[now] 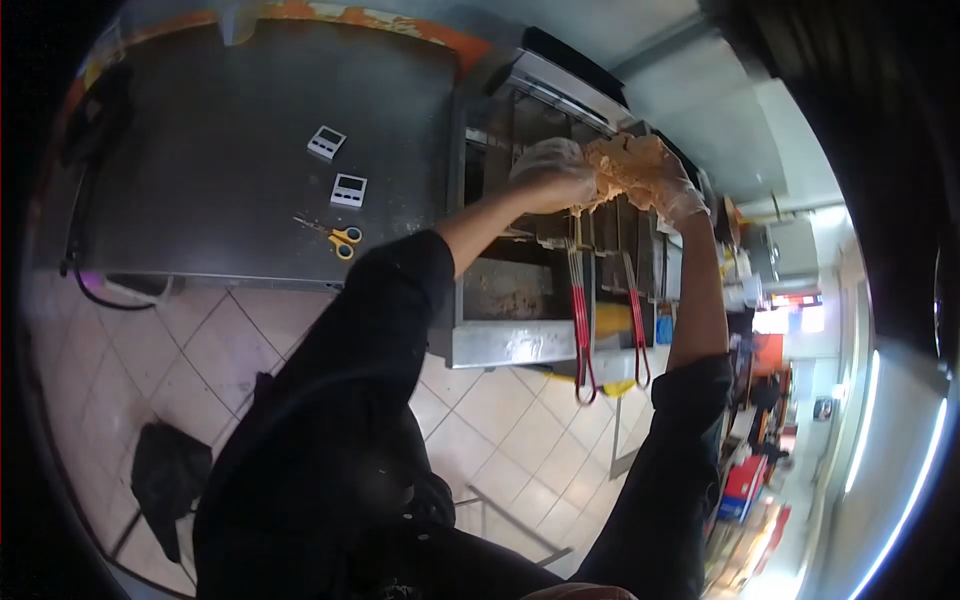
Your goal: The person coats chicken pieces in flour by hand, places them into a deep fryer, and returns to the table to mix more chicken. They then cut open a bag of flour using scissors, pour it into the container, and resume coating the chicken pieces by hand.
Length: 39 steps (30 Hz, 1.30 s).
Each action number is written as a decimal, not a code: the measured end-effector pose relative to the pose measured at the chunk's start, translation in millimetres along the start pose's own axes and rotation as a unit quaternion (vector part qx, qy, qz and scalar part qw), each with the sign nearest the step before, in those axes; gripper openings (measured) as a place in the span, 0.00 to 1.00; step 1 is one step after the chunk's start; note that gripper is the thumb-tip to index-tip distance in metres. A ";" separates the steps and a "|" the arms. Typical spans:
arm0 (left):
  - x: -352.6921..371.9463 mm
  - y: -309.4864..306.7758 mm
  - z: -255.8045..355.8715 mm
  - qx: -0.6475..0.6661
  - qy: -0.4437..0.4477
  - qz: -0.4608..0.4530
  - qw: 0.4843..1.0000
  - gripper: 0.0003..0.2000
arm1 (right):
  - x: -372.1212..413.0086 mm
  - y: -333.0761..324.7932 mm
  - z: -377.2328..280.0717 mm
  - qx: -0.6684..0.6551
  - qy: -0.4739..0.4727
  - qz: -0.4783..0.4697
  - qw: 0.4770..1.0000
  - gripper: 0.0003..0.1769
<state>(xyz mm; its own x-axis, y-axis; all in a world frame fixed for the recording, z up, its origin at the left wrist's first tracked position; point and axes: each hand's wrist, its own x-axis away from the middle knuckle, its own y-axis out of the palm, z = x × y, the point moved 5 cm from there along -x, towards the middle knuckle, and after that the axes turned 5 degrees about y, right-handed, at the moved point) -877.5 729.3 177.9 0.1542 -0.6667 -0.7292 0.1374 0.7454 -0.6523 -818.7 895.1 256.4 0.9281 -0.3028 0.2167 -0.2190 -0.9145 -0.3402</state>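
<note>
A craggy, light-brown coated piece of food (625,165) is held up over the metal fryer (520,330). My left hand (555,178), in a clear glove, is closed at the food's left edge. On its right side my right hand (675,190), also gloved, grips the same piece. Below the hands, two baskets with red handles (580,320) rest in the fryer, their handles hanging over its front edge. The fingertips of both hands are partly hidden by the food and the gloves.
Left of the fryer is a dark metal table (220,150) bearing two white timers (348,190) and yellow-handled scissors (345,241). A dark draped object (170,480) is at the lower left above the tiled floor. Shelves and goods fill the far right.
</note>
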 end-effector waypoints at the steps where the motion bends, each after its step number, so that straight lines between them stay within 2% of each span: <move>1: -1.7 21.6 -7.2 0.004 -0.066 -0.061 0.996 0.03 | -27.0 -2.2 7.2 0.009 0.002 -0.018 1.000 0.28; 2: -2.9 47.7 -17.0 0.012 -0.135 -0.119 0.984 0.04 | -54.0 -1.1 14.6 0.015 0.007 -0.037 0.999 0.28; 3: 1.2 62.5 -25.0 0.033 -0.176 -0.006 0.984 0.07 | -83.8 -2.7 25.8 0.003 -0.015 -0.061 0.998 0.28; 4: 0.8 93.9 -35.5 0.025 -0.215 -0.099 0.971 0.09 | -112.2 -2.2 38.8 0.011 -0.010 -0.085 0.996 0.28; 6: 4.6 136.5 -48.8 0.009 -0.277 -0.098 0.956 0.09 | -166.9 -0.3 72.3 0.053 0.027 -0.122 0.991 0.29; 7: 6.7 156.9 -54.7 0.002 -0.292 -0.093 0.952 0.09 | -209.1 -7.2 105.6 0.060 -0.019 -0.135 0.989 0.26; 8: 8.4 177.2 -59.0 0.003 -0.299 -0.074 0.951 0.09 | -218.5 1.9 107.8 0.064 -0.022 -0.149 0.987 0.26; 10: 8.8 186.1 -56.3 -0.001 -0.313 -0.056 0.948 0.09 | -220.2 34.9 118.6 -0.039 0.005 -0.193 0.980 0.23; 11: 10.9 178.8 -49.6 -0.007 -0.320 -0.096 0.942 0.09 | -224.7 42.7 125.4 -0.041 0.004 -0.201 0.979 0.23; 12: 13.8 176.7 -48.0 -0.012 -0.327 -0.138 0.935 0.09 | -228.5 51.7 133.6 0.005 -0.031 -0.219 0.975 0.21; 14: 22.1 202.0 -60.1 -0.037 -0.386 -0.100 0.917 0.12 | -231.2 71.7 153.0 0.097 -0.101 -0.251 0.958 0.18; 15: 27.9 190.8 -60.1 0.047 -0.519 -0.129 0.844 0.15 | -230.8 81.8 159.9 0.144 -0.137 -0.268 0.943 0.17; 16: 36.3 188.9 -57.1 0.133 -0.634 -0.153 0.746 0.17 | -229.5 84.2 165.4 0.168 -0.154 -0.276 0.934 0.16; 17: 32.6 188.9 -59.4 0.142 -0.589 -0.194 0.771 0.20 | -226.3 88.3 168.1 0.191 -0.172 -0.284 0.924 0.16; 18: 30.4 185.9 -58.3 0.140 -0.589 -0.195 0.772 0.20 | -225.9 84.7 172.9 0.252 -0.140 -0.248 0.925 0.18; 20: 33.3 176.6 -49.9 0.179 -0.622 -0.248 0.721 0.21 | -220.7 76.8 175.0 0.365 -0.072 -0.168 0.913 0.26; 22: 39.6 190.2 -51.3 0.150 -0.594 -0.274 0.741 0.19 | -208.8 71.2 159.9 0.408 -0.098 -0.127 0.899 0.26; 24: 40.3 193.6 -48.7 0.134 -0.566 -0.314 0.750 0.18 | -196.9 55.4 139.3 0.494 0.010 -0.055 0.868 0.27; 25: 39.1 202.0 -51.1 0.085 -0.539 -0.363 0.756 0.16 | -204.7 42.6 148.8 0.490 0.016 -0.044 0.870 0.27; 26: 33.3 191.5 -45.4 0.084 -0.527 -0.370 0.761 0.16 | -218.3 32.0 161.4 0.543 -0.084 -0.056 0.833 0.22; 27: 27.0 165.6 -39.0 0.089 -0.547 -0.325 0.766 0.15 | -217.6 25.0 168.1 0.591 -0.181 -0.066 0.783 0.18; 28: 21.4 139.7 -33.5 0.096 -0.566 -0.278 0.770 0.14 | -204.0 18.7 160.0 0.591 -0.171 -0.054 0.786 0.18; 29: 17.7 120.3 -27.6 0.113 -0.572 -0.245 0.774 0.12 | -182.6 12.3 140.0 0.525 -0.122 -0.026 0.842 0.16; 30: 14.5 109.8 -26.6 0.107 -0.547 -0.219 0.801 0.11 | -156.4 6.6 119.8 0.451 -0.070 0.006 0.889 0.15; 31: 13.3 101.6 -29.6 0.103 -0.518 -0.195 0.827 0.10 | -124.3 4.1 94.9 0.431 -0.058 0.043 0.899 0.13; 32: 18.7 104.8 -35.2 0.083 -0.424 -0.103 0.896 0.09 | -114.1 -7.9 94.4 0.423 -0.042 0.067 0.903 0.13; 33: 6.2 85.6 -33.2 0.065 -0.398 -0.201 0.893 0.08 | -105.4 -22.5 98.0 0.347 -0.028 0.085 0.934 0.13; 34: -0.6 75.8 -35.8 0.035 -0.386 -0.212 0.897 0.08 | -88.1 -34.6 105.9 0.263 -0.015 0.109 0.958 0.13; 35: 0.9 80.4 -44.8 0.087 -0.267 -0.201 0.938 0.09 | -58.7 -40.9 104.0 0.177 -0.001 0.113 0.978 0.12; 36: 4.2 73.0 -45.6 0.256 -0.291 -0.137 0.912 0.09 | -26.6 -42.1 88.1 0.088 0.004 0.120 0.989 0.12; 37: 7.2 65.5 -45.9 0.418 -0.306 -0.072 0.853 0.10 | 12.4 -37.2 74.4 0.009 0.008 0.156 0.988 0.10; 38: 13.0 48.1 -36.4 0.629 -0.453 0.038 0.630 0.10 | 35.3 -45.4 79.1 -0.023 -0.033 0.166 0.985 0.07; 39: 11.3 31.8 -31.9 0.602 -0.447 0.033 0.661 0.11 | 69.0 -40.9 76.1 -0.111 -0.056 0.189 0.974 0.07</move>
<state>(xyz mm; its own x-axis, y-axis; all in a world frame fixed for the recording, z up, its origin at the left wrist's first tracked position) -902.5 745.5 142.3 0.6405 -0.7678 0.0161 0.6983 0.5910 0.4039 -722.8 932.0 215.7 0.7930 -0.6091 0.0100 -0.5992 -0.7829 -0.1674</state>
